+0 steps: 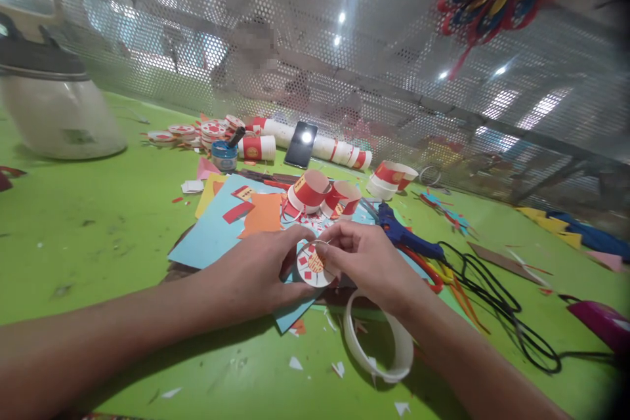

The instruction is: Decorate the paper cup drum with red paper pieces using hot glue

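Note:
A small round white paper piece (306, 277) with a raised rim faces me, decorated with red squares and a yellow-orange pattern at its centre. Curled round its left side, my left hand (263, 269) grips it between thumb and fingers. My right hand (367, 256) pinches the right side, its thumb lying over the face. Just beyond my fingers, cut red-and-white paper cups (310, 191) stand among red and white scraps. Under my hands are light blue paper sheets (211, 226) and an orange paper piece (263, 213). A roll of white tape (350, 335) lies by my right wrist.
A blue glue gun (406, 236) with a looping black cord (492, 295) lies to the right. Behind are a phone (301, 144) leaning on a row of stacked cups (332, 149) and a blue jar (224, 159). A kettle (59, 111) stands left. A person is behind the perforated screen (162, 33).

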`<state>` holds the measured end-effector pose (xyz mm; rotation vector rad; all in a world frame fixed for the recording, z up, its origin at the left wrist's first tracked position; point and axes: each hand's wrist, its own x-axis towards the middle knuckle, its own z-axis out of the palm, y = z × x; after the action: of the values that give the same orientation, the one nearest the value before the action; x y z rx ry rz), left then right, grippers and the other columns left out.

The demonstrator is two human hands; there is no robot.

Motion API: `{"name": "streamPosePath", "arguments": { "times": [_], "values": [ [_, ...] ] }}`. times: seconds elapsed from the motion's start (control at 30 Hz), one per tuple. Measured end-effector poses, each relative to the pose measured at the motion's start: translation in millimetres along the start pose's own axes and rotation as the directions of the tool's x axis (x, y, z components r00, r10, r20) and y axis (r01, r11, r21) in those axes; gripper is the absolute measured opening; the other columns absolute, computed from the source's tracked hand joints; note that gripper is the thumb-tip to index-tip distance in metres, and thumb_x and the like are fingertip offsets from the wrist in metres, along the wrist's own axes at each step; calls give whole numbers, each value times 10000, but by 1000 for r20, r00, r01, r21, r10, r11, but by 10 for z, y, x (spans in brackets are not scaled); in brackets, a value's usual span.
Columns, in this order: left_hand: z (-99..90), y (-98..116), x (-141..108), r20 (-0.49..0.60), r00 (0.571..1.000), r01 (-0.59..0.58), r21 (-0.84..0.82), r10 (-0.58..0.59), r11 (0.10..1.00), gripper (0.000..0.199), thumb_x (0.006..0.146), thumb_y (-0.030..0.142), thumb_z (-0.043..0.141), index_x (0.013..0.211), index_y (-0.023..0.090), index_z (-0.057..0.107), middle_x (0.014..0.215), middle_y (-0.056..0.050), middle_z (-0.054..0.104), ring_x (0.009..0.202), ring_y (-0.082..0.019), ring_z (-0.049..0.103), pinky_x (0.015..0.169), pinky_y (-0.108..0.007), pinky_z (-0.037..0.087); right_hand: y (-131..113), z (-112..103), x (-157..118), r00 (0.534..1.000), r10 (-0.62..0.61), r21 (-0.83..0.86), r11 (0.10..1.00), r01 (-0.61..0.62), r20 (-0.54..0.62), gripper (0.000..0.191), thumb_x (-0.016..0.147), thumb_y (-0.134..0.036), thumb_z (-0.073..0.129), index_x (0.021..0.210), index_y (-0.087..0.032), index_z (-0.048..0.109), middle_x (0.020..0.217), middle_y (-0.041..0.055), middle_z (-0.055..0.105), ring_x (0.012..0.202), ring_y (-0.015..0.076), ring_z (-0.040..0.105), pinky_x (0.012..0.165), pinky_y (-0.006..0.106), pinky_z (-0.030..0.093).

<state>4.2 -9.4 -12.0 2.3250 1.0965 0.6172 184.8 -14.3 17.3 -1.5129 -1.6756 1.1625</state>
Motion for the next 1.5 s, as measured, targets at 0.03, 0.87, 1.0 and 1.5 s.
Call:
{"name": "streamPosePath", "arguments": {
  "times": [0.03,0.87,1.0,1.5],
  "values": [
    [1,4,-3,2,1000,-1,11,1,1000,346,805,384,623,1086,195,550,674,42,524,595,-143,474,537,-249,316,-11,6,-1,1000,6,3,1000,-6,-6,114,866,-114,582,762,-160,581,536,-30,588,468,95,555,475,217,454],
    [-7,27,13,-54,998,45,34,-43,998,302,804,452,601,957,196,551,620,44,503,546,-139,470,526,-259,313,19,-80,-7,995,-76,98,993,69,67,217,915,-299,516,804,-172,653,729,23,647,637,135,584,608,271,472],
    [-10,27,14,-95,991,97,35,-93,995,354,806,494,588,972,185,533,628,36,509,550,-149,468,520,-266,308,-1,-99,-5,998,-43,97,995,39,41,116,879,-214,559,936,-156,642,699,10,628,595,118,561,594,262,462],
    [-119,42,2,81,990,124,-137,-114,983,478,739,340,650,1183,195,550,628,56,507,563,-139,483,485,-235,325,12,-131,-7,965,-242,-152,955,255,97,171,859,-213,567,857,-187,736,871,37,721,795,174,632,742,316,492]
  ]
}}
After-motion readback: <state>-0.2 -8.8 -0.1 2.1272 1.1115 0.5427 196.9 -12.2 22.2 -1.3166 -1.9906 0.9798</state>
